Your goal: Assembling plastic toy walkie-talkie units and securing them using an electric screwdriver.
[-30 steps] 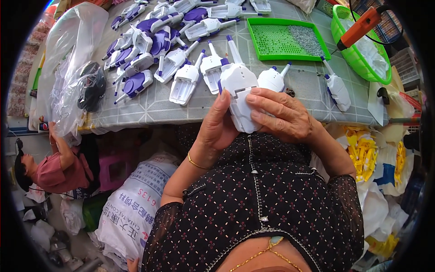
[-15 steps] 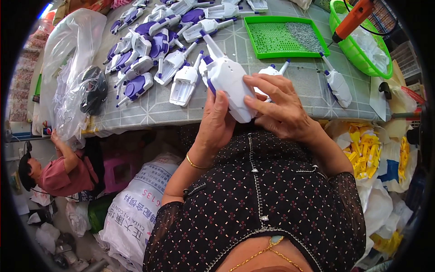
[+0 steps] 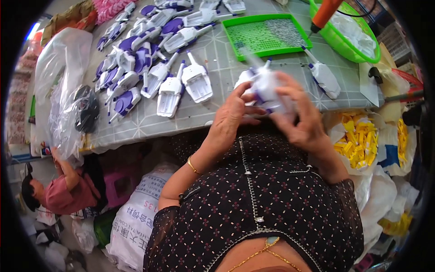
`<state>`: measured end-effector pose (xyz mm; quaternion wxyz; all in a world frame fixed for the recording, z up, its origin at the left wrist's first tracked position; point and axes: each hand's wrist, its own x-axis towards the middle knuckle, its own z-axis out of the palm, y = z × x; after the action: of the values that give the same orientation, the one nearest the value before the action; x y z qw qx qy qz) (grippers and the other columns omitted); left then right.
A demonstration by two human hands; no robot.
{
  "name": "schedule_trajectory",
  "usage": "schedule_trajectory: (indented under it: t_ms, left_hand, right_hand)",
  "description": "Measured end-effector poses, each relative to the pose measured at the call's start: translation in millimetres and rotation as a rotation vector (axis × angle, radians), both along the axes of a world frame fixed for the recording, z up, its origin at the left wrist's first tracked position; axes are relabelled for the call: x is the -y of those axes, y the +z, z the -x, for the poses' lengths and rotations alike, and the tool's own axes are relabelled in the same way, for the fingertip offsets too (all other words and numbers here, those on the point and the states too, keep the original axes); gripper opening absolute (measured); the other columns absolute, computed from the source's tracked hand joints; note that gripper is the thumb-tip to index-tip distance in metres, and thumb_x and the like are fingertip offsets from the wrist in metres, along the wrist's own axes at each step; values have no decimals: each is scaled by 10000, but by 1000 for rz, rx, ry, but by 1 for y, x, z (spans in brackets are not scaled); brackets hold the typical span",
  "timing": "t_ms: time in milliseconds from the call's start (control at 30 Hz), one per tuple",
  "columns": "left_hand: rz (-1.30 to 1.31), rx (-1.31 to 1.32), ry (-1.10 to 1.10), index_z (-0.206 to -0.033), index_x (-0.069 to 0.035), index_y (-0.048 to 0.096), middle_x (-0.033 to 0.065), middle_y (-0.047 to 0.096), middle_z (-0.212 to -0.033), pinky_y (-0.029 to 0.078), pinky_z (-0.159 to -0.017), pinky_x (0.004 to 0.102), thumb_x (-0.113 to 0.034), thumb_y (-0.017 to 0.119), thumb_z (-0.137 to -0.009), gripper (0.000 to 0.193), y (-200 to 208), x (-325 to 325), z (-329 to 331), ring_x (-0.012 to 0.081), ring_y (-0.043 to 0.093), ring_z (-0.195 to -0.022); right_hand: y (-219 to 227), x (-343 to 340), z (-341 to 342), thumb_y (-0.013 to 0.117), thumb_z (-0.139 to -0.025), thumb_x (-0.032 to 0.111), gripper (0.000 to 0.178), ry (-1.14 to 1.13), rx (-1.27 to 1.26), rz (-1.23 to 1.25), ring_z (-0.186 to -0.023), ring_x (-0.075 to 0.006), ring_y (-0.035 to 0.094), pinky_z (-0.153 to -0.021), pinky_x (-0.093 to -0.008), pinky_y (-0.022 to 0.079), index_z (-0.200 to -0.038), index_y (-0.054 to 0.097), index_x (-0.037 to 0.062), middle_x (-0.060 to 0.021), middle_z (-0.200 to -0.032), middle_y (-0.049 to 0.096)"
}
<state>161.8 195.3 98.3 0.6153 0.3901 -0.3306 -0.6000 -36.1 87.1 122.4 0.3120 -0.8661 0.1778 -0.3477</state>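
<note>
White and purple, a motion-blurred plastic housing [image 3: 268, 87] is clamped in the right hand [image 3: 300, 119] near the front edge of the grey table [image 3: 145, 119], while the left hand [image 3: 229, 119] spreads its fingers at the other side, its hold too blurred to tell. Beyond lie open-backed housings [image 3: 197, 82], then a green tray [image 3: 247, 34] partly covered with small grey pieces [image 3: 286, 32].

A long table [image 3: 145, 124] under a grey cloth patterned with thin white lines curves across the upper half of the frame, brightly lit on top, with deep shadow beneath. In that shade, left of centre, stands a magenta plastic stool [image 3: 117, 188]. A mottled pinkish-brown surface [image 3: 18, 118] rises at the far left; a bright bluish-white patch of light [image 3: 32, 31] glows upper left.
</note>
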Motion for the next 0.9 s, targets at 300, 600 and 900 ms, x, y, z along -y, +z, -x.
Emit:
schedule_trajectory:
  t_ms: [300, 600, 900]
  left_hand:
    - [13, 1713, 509, -1061, -21, 628, 193, 550, -1183, 489, -787, 465, -88, 764, -800, 301, -24, -14, -67, 399, 611, -944]
    - [267, 1599, 583, -1049, -31, 670, 150, 555, -1158, 511, -709, 386, -38, 797, -803, 278, -10, -28, -32, 286, 585, -842]
    - [493, 937, 944, -1465, 19, 398, 126, 483, -1436, 475, -998, 414, -494, 571, -999, 715, 3, -15, -19, 308, 479, -1302]
  right_hand:
    - [-56, 56, 48, 703, -857, 86, 489, -456, -378, 356, -1339, -364, 505, -1082, -463, 395, -1319, 545, 69, -178, -1496, 492]
    - [-23, 11, -96, 730, -889, 213, 580, 31, 0, -278, -899, -284, 699, -782, -375, 557, -1386, 496, 28, -229, -1293, 602]
    - [-7, 8, -101, 549, -885, 60, 553, 90, 226, -496, -936, -261, 650, -854, -370, 525, -1425, 445, 9, -224, -1331, 573]
